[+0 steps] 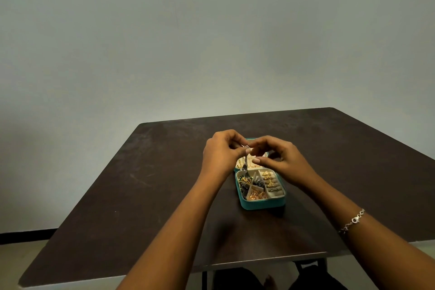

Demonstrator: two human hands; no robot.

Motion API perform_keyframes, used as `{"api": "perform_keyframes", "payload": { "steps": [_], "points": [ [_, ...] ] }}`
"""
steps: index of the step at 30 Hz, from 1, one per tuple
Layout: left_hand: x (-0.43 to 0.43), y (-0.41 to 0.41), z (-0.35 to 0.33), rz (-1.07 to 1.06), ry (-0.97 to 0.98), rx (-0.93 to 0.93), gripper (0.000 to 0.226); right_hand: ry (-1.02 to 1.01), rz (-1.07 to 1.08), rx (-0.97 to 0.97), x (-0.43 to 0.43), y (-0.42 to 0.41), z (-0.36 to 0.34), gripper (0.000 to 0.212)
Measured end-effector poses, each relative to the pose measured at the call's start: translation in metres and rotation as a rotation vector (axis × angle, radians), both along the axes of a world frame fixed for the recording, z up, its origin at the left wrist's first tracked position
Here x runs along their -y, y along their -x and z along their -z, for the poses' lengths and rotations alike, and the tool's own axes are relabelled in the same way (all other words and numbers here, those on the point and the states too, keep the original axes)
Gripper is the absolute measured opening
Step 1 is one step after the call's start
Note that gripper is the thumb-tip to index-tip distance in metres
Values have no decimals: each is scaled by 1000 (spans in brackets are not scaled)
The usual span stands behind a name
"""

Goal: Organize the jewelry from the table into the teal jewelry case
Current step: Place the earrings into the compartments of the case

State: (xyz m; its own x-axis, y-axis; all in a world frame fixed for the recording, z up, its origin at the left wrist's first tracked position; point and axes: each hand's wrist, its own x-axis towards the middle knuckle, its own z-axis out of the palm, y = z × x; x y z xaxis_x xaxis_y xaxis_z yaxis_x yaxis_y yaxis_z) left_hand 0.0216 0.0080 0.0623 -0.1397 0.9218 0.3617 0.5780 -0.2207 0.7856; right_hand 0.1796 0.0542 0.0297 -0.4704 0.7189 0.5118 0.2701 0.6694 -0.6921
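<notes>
Two hands meet in the head view above the teal jewelry case (261, 205), which lies open about midway between the far and near edges of the table (141, 183). The left hand (219, 155) pinches the top of a thin silver chain (245, 162) between thumb and curled fingers, so the chain hangs straight down with its lower end just over the near half of the case. The right hand (280, 160) has curled fingers reaching in to the same top end, its thumb lying lower and apart. Whether it actually grips the chain cannot be told. To do this step well, I would keep the chain hanging free so it does not kink, then lower it slowly into one compartment, letting it coil from the bottom up clear of the pieces already there. The case is teal outside and cream inside. Its far half holds gold chains. Its near half has ring rolls with gold rings toward the right edge and small sections of dark, green and coppery pieces toward the left. A silver bracelet (352, 221) sits on the right wrist.
</notes>
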Motion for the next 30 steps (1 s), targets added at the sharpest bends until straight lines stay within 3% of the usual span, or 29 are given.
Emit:
{"api": "perform_keyframes", "payload": {
  "steps": [11,19,21,25,30],
  "points": [
    [-3,-3,4,7,18,-6,19,40,-6,-81,0,7,0,10],
    [-8,2,14,17,156,-120,23,43,100,-38,-13,4,5,14],
    [-8,5,20,26,247,-194,34,43,127,5,-17,3,8,14],
    [-6,11,29,178,576,-299,82,54,156,42,-24,1,15,15],
    [-9,14,37,210,768,-344,95,83,178,54,-29,-1,24,16]
  ]
}}
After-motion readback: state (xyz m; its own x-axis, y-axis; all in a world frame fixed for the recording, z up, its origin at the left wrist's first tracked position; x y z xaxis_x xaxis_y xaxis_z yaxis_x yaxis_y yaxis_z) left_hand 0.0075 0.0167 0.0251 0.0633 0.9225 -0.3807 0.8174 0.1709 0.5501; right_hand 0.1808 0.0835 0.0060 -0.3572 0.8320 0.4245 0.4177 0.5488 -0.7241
